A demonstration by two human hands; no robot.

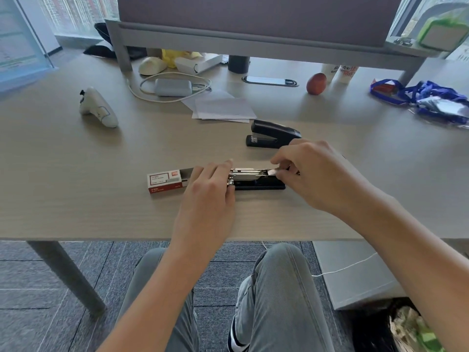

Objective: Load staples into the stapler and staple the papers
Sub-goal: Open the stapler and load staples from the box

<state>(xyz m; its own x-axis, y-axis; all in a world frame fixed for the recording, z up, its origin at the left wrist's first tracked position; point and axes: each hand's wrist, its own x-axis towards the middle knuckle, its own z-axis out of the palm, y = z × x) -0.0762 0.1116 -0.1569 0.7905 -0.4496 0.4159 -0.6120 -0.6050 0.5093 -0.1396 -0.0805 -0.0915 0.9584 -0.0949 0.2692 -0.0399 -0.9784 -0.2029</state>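
Note:
An opened black stapler lies flat near the desk's front edge, its metal staple channel exposed. My left hand presses on the stapler's left end. My right hand pinches a small strip of staples over the right part of the channel. A red and white staple box sits open just left of the stapler, touching my left hand. A stack of white papers lies farther back. A second black stapler, closed, rests behind my right hand.
A white game controller stands at the left. A grey charger with a white cable, a red-brown egg-shaped thing and blue lanyards lie at the back. A monitor shelf spans the rear. The desk edge is close to my knees.

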